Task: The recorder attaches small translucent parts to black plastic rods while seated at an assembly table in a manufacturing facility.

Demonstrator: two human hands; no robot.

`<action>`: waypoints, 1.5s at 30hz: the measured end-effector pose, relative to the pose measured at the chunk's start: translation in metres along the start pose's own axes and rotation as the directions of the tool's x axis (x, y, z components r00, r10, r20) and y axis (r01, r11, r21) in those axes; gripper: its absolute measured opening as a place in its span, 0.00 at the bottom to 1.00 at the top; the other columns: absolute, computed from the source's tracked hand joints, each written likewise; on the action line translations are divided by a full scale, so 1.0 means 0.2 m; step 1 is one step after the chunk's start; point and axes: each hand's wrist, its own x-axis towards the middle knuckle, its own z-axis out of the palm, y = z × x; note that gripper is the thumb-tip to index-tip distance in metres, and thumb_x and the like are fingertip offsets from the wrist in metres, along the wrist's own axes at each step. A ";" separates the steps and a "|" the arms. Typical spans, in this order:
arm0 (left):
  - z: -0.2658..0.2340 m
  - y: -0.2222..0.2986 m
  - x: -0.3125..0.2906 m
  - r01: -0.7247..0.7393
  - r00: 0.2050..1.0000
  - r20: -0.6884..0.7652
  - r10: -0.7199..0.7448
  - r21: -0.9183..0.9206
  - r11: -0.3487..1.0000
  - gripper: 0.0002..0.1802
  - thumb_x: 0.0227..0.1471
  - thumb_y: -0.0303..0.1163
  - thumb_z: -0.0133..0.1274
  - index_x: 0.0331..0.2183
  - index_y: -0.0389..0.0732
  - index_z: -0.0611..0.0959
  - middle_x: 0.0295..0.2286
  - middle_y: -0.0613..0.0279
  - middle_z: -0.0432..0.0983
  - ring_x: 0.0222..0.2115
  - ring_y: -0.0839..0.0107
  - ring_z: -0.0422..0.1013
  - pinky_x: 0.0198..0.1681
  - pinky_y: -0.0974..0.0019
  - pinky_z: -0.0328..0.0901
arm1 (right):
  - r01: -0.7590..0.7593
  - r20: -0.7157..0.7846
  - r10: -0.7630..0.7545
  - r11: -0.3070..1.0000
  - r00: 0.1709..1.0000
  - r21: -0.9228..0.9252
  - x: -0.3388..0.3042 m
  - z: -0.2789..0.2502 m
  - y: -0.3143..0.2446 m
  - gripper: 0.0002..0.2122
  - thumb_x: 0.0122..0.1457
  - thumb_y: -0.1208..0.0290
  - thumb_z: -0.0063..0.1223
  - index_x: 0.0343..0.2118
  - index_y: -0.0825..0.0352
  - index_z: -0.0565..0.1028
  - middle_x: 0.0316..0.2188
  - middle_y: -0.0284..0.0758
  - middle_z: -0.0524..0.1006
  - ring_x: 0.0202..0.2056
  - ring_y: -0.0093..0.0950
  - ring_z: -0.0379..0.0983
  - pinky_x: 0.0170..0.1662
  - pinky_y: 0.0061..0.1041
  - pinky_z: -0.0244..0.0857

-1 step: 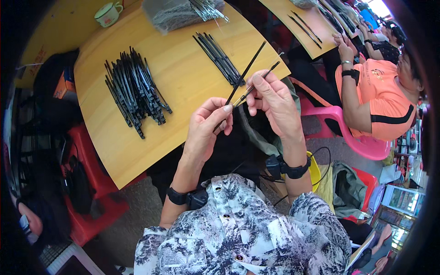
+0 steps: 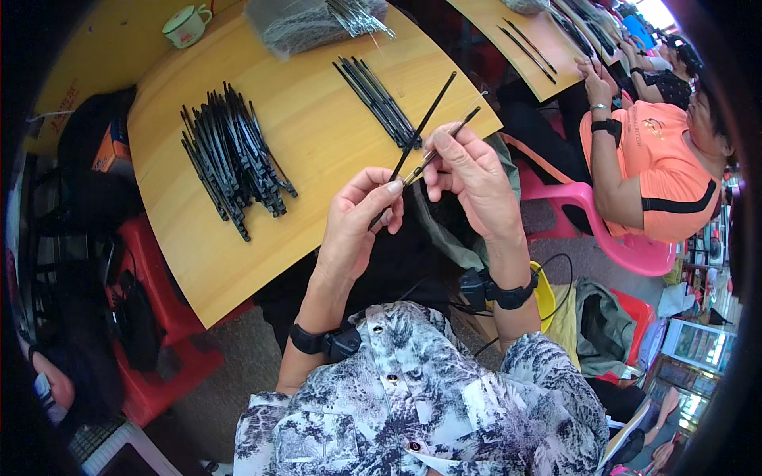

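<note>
My left hand (image 2: 355, 213) pinches a long, thin black rod (image 2: 433, 109) between thumb and fingers; it slants up to the right over the table. Close beside it, my right hand (image 2: 473, 173) is closed on a second slender dark piece (image 2: 467, 120), whose lower end meets my left fingertips. A fine, pale wire-like tip (image 2: 483, 94) shows beyond my right fingers; what it belongs to is too small to tell. Just past my hands lies a small bunch of black rods (image 2: 373, 99). A bigger heap of similar rods (image 2: 238, 159) rests on the table's left part.
The wooden table (image 2: 175, 266) carries a clear plastic bag (image 2: 290, 28) with thin silvery pieces (image 2: 355, 17) on top. A white cup (image 2: 186, 28) stands at the far left. On my right a person in an orange shirt (image 2: 667, 159) sits on a pink chair (image 2: 583, 202) by another table.
</note>
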 end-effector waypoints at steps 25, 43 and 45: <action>-0.02 -0.06 0.07 -0.013 1.000 -0.008 0.012 -0.059 0.998 0.08 0.48 0.30 0.53 0.32 0.38 0.77 0.22 0.68 0.72 0.22 0.82 0.67 0.23 0.80 0.60 | -0.035 0.000 0.035 0.999 0.999 -0.026 0.00 0.00 0.06 0.08 0.57 0.72 0.47 0.37 0.69 0.67 0.27 0.31 0.70 0.27 0.16 0.69 0.29 0.14 0.65; 0.00 -0.12 0.13 -0.242 0.953 -0.190 0.237 -0.001 0.970 0.09 0.50 0.30 0.51 0.33 0.36 0.75 0.24 0.67 0.71 0.22 0.84 0.65 0.23 0.80 0.59 | 0.075 -0.123 -0.125 0.935 0.984 -0.346 0.13 0.11 0.17 0.09 0.54 0.75 0.48 0.36 0.73 0.67 0.22 0.31 0.71 0.20 0.14 0.66 0.24 0.12 0.63; -0.01 -0.13 0.15 -0.250 0.944 -0.206 0.259 0.067 0.966 0.12 0.51 0.29 0.49 0.37 0.33 0.74 0.30 0.64 0.70 0.28 0.81 0.67 0.30 0.78 0.63 | 0.153 -0.063 -0.248 0.759 0.967 -0.633 0.17 0.13 0.18 0.11 0.51 0.75 0.51 0.36 0.73 0.68 0.22 0.35 0.71 0.21 0.21 0.67 0.26 0.19 0.64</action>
